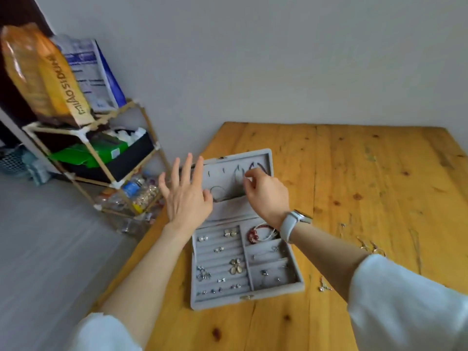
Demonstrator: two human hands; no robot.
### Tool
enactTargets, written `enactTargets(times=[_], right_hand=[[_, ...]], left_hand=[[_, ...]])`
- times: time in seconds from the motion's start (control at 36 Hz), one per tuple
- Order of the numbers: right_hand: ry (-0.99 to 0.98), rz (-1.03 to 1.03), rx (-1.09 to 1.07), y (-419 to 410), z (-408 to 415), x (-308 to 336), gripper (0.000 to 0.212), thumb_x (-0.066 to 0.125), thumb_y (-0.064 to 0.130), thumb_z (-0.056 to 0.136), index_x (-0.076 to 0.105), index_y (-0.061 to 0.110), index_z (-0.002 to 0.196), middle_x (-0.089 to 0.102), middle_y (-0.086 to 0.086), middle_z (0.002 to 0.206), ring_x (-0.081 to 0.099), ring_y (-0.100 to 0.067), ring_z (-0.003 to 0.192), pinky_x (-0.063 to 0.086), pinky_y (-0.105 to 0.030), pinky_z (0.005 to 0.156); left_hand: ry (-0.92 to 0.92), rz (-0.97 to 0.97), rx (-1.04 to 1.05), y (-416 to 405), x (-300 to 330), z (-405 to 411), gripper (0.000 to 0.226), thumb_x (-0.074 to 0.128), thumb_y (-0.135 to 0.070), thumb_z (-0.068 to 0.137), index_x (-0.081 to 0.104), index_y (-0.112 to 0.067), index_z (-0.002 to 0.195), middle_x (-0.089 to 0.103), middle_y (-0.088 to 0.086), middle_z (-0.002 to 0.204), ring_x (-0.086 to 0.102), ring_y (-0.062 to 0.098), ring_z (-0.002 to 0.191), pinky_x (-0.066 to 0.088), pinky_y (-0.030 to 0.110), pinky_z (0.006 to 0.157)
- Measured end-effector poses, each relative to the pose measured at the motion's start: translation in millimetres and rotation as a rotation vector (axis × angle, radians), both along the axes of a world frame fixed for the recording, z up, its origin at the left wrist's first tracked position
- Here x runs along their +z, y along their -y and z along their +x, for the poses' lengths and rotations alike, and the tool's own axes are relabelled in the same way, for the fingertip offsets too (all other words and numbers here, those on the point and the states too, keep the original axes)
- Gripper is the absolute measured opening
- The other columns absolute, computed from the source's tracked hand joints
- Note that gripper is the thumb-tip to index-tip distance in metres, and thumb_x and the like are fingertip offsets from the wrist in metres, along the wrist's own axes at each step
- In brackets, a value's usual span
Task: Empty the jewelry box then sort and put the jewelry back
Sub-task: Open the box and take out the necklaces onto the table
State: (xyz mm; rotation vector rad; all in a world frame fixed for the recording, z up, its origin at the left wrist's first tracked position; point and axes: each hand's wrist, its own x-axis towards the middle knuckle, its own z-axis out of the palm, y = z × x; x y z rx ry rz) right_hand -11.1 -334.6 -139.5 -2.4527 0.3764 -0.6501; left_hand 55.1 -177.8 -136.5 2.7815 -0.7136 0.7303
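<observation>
Nearest, below both wrists, the grey box [247, 298] lies open on the wooden table [354, 173]. Its ring rows under the left forearm hold small earrings [229, 233] and a flower piece [236, 266]. Under the right wrist a red bracelet [254, 235] sits in the top compartment, with small silver bits in the compartments nearer than it. Right of the right forearm, loose chains [371, 247] lie on the table, and a small charm [323, 287] lies just beside the box.

The right wrist wears a pale watch [295, 221]. The right hand [266, 192] is curled over the lid [236, 177], thumb and fingertips pinched near its hooks; whether they grip a chain I cannot tell. The left hand [186, 196] hovers spread, holding nothing, at the lid's left edge.

Beyond the left hand stands a shelf [96, 148] with bags on top.
</observation>
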Motion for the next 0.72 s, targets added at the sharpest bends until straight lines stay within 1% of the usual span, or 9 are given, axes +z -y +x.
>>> enactTargets(times=[0.08,0.17,0.28,0.36,0.44,0.53,0.61,0.67,0.72], right_hand=[[-0.054,-0.058,-0.121,-6.0,14.3,0.1,0.027,0.039,0.031,0.095,0.052,0.012,0.109,0.068,-0.012,0.096,0.062,-0.036,0.089,0.035,-0.031,0.061],[-0.114,-0.117,-0.171,-8.6,24.3,-5.3,0.027,0.038,0.032,0.095,0.047,0.008,0.104,0.068,-0.012,0.095,0.064,-0.035,0.086,0.035,-0.031,0.062],[-0.136,-0.144,-0.217,-12.1,31.1,-12.4,0.025,0.036,0.029,0.095,0.048,0.008,0.103,0.069,-0.010,0.088,0.064,-0.034,0.081,0.034,-0.029,0.060],[-0.120,-0.077,-0.231,-17.0,31.0,-10.4,0.024,0.036,0.026,0.095,0.052,0.009,0.101,0.068,-0.011,0.088,0.063,-0.034,0.080,0.033,-0.029,0.058],[0.017,0.081,-0.250,-14.1,29.9,-0.9,0.023,0.041,0.028,0.094,0.055,0.010,0.099,0.068,-0.011,0.090,0.061,-0.036,0.085,0.037,-0.032,0.063],[0.175,0.166,-0.129,-6.4,30.5,16.0,0.018,0.046,0.026,0.093,0.056,0.011,0.092,0.065,-0.004,0.081,0.060,-0.032,0.079,0.038,-0.031,0.060],[0.259,0.236,0.050,-0.2,29.6,41.0,0.011,0.051,0.022,0.091,0.054,0.015,0.083,0.059,0.002,0.076,0.059,-0.028,0.071,0.048,-0.044,0.065],[0.265,0.258,0.116,3.2,28.0,59.4,0.011,0.052,0.022,0.090,0.052,0.017,0.080,0.060,0.004,0.077,0.060,-0.024,0.071,0.050,-0.047,0.070],[0.259,0.292,0.180,5.0,24.2,77.7,0.012,0.050,0.022,0.091,0.050,0.020,0.079,0.065,0.002,0.078,0.062,-0.021,0.069,0.051,-0.042,0.069]], left_hand=[[-0.018,-0.017,0.007,1.0,-4.8,4.5,0.073,0.064,-0.017,0.069,0.039,-0.013,0.138,0.041,0.010,0.142,0.030,0.031,0.135,0.021,0.057,0.104],[0.019,-0.038,0.001,2.4,-9.6,4.4,0.074,0.064,-0.015,0.064,0.042,-0.011,0.134,0.045,0.011,0.138,0.034,0.033,0.131,0.029,0.057,0.100],[0.026,-0.054,0.008,2.9,-12.9,5.8,0.075,0.065,-0.016,0.063,0.041,-0.013,0.135,0.044,0.009,0.139,0.034,0.031,0.132,0.030,0.055,0.098],[0.003,-0.073,0.010,4.2,-13.3,4.7,0.076,0.066,-0.015,0.063,0.042,-0.014,0.135,0.045,0.009,0.139,0.034,0.032,0.132,0.031,0.054,0.098],[-0.001,-0.086,0.011,2.7,-13.5,3.6,0.076,0.066,-0.015,0.062,0.042,-0.015,0.135,0.044,0.008,0.139,0.033,0.031,0.133,0.031,0.055,0.098],[-0.007,-0.085,0.010,0.6,-13.5,4.1,0.077,0.067,-0.015,0.063,0.042,-0.015,0.135,0.044,0.007,0.139,0.034,0.030,0.132,0.032,0.056,0.097],[-0.051,-0.076,0.013,0.3,-7.5,1.5,0.077,0.068,-0.016,0.064,0.041,-0.015,0.137,0.042,0.006,0.141,0.032,0.030,0.134,0.031,0.056,0.098],[-0.123,-0.052,0.018,0.5,-1.6,0.1,0.075,0.061,-0.021,0.075,0.030,-0.019,0.143,0.029,0.001,0.150,0.016,0.025,0.141,0.020,0.056,0.105],[-0.204,-0.051,0.017,0.8,5.6,0.5,0.071,0.053,-0.028,0.084,0.018,-0.023,0.146,0.013,-0.004,0.155,0.001,0.018,0.143,0.007,0.053,0.110]])
